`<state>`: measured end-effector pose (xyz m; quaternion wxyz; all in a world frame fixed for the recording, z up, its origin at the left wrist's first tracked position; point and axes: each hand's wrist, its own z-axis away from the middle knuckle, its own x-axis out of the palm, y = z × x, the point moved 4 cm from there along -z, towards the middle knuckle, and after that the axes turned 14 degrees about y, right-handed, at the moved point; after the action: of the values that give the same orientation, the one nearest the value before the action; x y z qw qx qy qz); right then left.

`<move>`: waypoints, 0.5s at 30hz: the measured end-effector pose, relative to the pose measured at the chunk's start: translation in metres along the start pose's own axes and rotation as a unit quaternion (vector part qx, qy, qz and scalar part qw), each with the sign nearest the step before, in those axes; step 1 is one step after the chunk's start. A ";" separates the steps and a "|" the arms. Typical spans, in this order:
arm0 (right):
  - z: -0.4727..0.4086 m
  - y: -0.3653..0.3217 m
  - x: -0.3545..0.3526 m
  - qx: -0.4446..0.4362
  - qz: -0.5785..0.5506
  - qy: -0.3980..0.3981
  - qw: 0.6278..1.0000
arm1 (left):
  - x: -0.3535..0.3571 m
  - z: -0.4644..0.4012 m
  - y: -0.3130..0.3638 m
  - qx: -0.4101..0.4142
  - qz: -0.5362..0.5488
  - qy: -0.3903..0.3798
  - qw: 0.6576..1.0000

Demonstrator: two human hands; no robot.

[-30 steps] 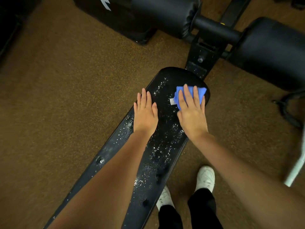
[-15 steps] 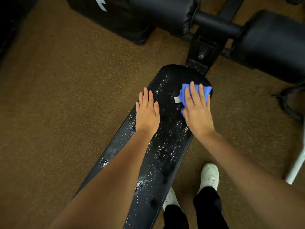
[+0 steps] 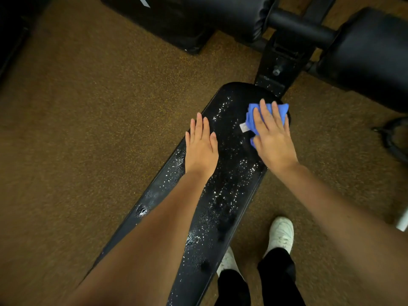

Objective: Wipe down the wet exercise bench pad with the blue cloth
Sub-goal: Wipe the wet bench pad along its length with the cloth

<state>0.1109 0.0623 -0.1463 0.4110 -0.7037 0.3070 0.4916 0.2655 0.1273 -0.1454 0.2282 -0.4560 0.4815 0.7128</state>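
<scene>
A long black bench pad (image 3: 229, 186) runs from the lower left up to the centre, speckled with water droplets. My right hand (image 3: 272, 140) lies flat with straight fingers on the blue cloth (image 3: 250, 120), pressing it onto the pad's far right end; a white tag sticks out at the cloth's left. My left hand (image 3: 201, 147) rests flat on the pad's left edge, fingers straight, holding nothing. Both forearms cross the lower part of the pad and hide some of it.
Black padded rollers (image 3: 366, 54) and the bench's metal post (image 3: 280, 62) stand just beyond the pad's end. A black box (image 3: 163, 21) sits on the brown carpet at the back. My white shoes (image 3: 281, 234) are to the pad's right.
My right hand has slid the cloth slightly toward the pad's right edge. The left hand has stayed put on the pad. The view has shifted a little.
</scene>
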 end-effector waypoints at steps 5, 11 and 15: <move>-0.003 -0.014 0.006 0.019 0.005 0.016 1.000 | 0.003 0.001 -0.001 0.002 -0.007 0.017 1.000; 0.029 -0.006 -0.004 -0.095 -0.007 -0.024 0.995 | 0.002 0.001 0.001 -0.003 -0.001 0.015 1.000; 0.003 -0.007 -0.001 0.016 -0.014 0.013 1.000 | 0.005 0.001 0.000 -0.001 -0.012 0.024 1.000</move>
<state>0.1153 0.0686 -0.1441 0.4255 -0.7074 0.3103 0.4714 0.2629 0.1275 -0.1494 0.2249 -0.4786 0.4808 0.6994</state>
